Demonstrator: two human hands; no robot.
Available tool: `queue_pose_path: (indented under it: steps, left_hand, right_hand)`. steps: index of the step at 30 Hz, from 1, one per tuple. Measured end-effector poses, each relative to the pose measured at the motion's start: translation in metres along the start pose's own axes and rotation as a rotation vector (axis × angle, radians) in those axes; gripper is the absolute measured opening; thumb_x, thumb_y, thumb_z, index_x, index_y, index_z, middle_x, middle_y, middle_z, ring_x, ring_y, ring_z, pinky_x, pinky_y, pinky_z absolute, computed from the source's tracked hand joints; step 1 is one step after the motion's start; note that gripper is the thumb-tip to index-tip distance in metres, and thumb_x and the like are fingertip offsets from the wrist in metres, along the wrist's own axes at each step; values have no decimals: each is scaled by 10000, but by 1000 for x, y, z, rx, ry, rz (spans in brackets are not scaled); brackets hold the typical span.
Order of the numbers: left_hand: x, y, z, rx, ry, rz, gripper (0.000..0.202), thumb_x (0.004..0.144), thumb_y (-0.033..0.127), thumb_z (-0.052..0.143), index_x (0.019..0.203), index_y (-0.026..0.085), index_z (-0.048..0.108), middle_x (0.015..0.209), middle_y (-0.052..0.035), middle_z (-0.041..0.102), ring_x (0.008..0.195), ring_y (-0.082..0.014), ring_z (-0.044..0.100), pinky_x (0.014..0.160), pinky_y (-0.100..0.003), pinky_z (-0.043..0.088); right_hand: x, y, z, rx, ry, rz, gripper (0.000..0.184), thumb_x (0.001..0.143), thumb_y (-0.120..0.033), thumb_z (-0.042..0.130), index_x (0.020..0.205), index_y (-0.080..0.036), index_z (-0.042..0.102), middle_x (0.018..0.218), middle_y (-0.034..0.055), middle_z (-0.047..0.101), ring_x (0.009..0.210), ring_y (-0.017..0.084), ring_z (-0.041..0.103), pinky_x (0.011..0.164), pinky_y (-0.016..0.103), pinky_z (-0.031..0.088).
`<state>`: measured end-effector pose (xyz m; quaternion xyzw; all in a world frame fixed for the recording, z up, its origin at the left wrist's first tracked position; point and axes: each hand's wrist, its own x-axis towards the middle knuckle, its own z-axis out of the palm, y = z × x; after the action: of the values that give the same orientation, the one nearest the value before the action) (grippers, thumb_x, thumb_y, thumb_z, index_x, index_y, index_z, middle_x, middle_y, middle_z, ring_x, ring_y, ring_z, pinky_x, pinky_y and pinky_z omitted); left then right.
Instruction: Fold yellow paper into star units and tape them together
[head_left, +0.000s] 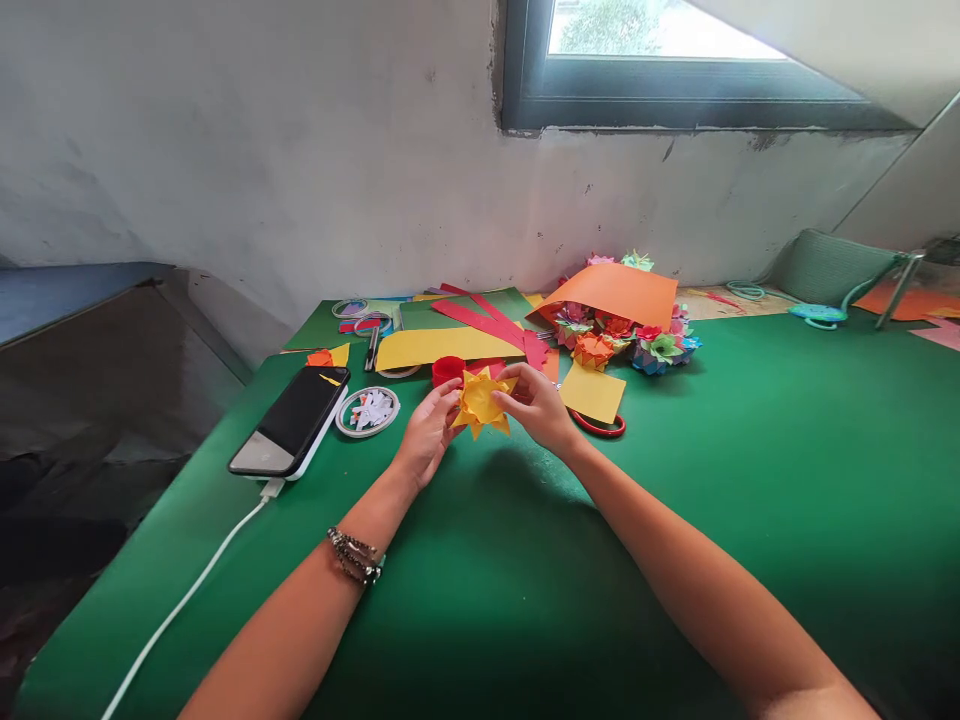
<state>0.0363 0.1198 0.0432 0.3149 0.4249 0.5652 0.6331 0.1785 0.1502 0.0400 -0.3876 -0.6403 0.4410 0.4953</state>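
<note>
A yellow folded paper flower (pixel 481 401) with pointed petals is held just above the green table (pixel 750 480). My left hand (pixel 427 432) pinches its left side with closed fingers. My right hand (pixel 534 404) grips its right side, fingers curled on the petals. A beaded bracelet (pixel 354 556) circles my left wrist.
A phone (pixel 294 420) on a white charger with a cable lies to the left, beside a tape roll (pixel 367 411). Behind the hands lie a red cup (pixel 448 369), yellow and red paper sheets (pixel 442 345), an orange sheet (pixel 615 292), several finished paper flowers (pixel 626 340) and red-handled scissors (pixel 598 427).
</note>
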Motion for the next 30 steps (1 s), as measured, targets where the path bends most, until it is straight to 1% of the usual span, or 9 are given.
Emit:
queue_pose_path:
  steps: [4, 7, 10, 12, 16, 19, 24, 27, 30]
  left_hand:
    - [0, -1, -2, 22, -118, -39, 443, 597, 390, 644, 964, 165, 540, 948, -49, 618, 770, -133, 583, 633, -228, 424]
    - [-1, -4, -1, 77, -146, -3, 481, 566, 377, 687, 974, 175, 529, 972, -48, 616, 799, -141, 588, 650, -232, 424]
    - [-1, -7, 0, 134, -117, 43, 532, 533, 325, 719, 998, 188, 500, 989, -46, 612, 838, -152, 584, 681, -248, 428]
    - [-1, -8, 1, 138, -80, 54, 534, 505, 310, 728, 971, 173, 507, 976, -50, 617, 859, -162, 580, 716, -263, 428]
    - [1, -10, 1, 158, -5, 53, 432, 506, 298, 707, 877, 139, 555, 920, -57, 637, 861, -182, 583, 759, -281, 422]
    - [1, -9, 1, 157, 9, 65, 376, 544, 260, 668, 887, 141, 567, 906, -45, 641, 837, -170, 587, 726, -262, 430]
    - [-1, -5, 2, 131, 48, 63, 275, 614, 200, 591, 879, 144, 543, 860, -26, 628, 733, -117, 588, 605, -203, 442]
    - [-2, -3, 2, 128, 68, 44, 247, 637, 184, 579, 876, 148, 528, 804, -16, 619, 697, -111, 588, 583, -205, 459]
    - [-3, -4, 2, 119, 56, 37, 245, 646, 187, 591, 880, 152, 526, 810, -15, 615, 691, -113, 590, 577, -218, 477]
  right_hand:
    - [1, 2, 1, 14, 20, 6, 269, 608, -357, 608, 761, -206, 447, 655, -30, 494, 580, 106, 504, 532, 240, 445]
    - [0, 3, 2, -28, 60, -15, 283, 608, -367, 621, 761, -204, 447, 673, -25, 497, 578, 105, 501, 536, 241, 445]
    - [-2, 3, 3, -118, 107, -78, 273, 623, -362, 620, 762, -199, 451, 738, -11, 509, 581, 97, 494, 550, 242, 440]
    - [-3, 3, 4, -170, 102, -114, 260, 638, -355, 612, 765, -195, 451, 757, -6, 513, 587, 95, 492, 561, 243, 438]
    - [-5, 2, 7, -253, 91, -158, 247, 661, -356, 604, 770, -192, 456, 757, 2, 525, 603, 100, 493, 578, 248, 439]
    - [-5, 2, 7, -264, 103, -177, 249, 660, -360, 607, 766, -193, 457, 764, 7, 532, 623, 104, 496, 580, 246, 441]
    - [-2, 1, 1, -124, 48, -116, 232, 640, -344, 609, 743, -191, 468, 740, -3, 528, 633, 98, 510, 554, 225, 430]
    - [1, -1, -3, -52, -19, -54, 217, 622, -320, 616, 738, -182, 496, 725, -4, 544, 647, 95, 516, 550, 213, 418]
    - [2, -2, -4, 10, -49, 11, 226, 606, -317, 629, 744, -175, 521, 744, 2, 562, 649, 87, 514, 552, 207, 419]
